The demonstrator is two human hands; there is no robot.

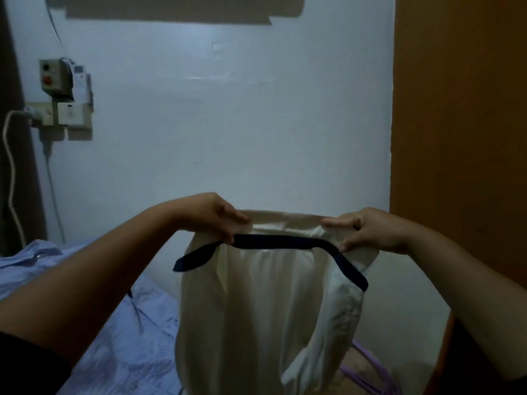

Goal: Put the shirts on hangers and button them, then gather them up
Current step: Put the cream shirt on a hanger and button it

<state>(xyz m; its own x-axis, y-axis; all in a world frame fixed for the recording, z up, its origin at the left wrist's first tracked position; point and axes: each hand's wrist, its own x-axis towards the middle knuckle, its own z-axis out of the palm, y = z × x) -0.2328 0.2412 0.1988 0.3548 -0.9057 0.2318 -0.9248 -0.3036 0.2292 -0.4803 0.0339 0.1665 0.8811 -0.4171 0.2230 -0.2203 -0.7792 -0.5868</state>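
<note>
1. Cream shirt (256, 309), 6 o'clock, hanging from pinched collar.
2. Left hand (216, 218), right hand (368, 232): gripping collar and dark hanger (273, 242).
3. Advised: seat each hanger end inside its shoulder; keep collar taut.
4. Blue shirt (119, 323), 8 o'clock, on bed.

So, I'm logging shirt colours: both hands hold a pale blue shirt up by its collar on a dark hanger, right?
Not quite. The head view shows the held shirt is cream-white; the pale blue shirt lies below. Both the left hand and right hand grip its collar over the dark hanger.
</note>
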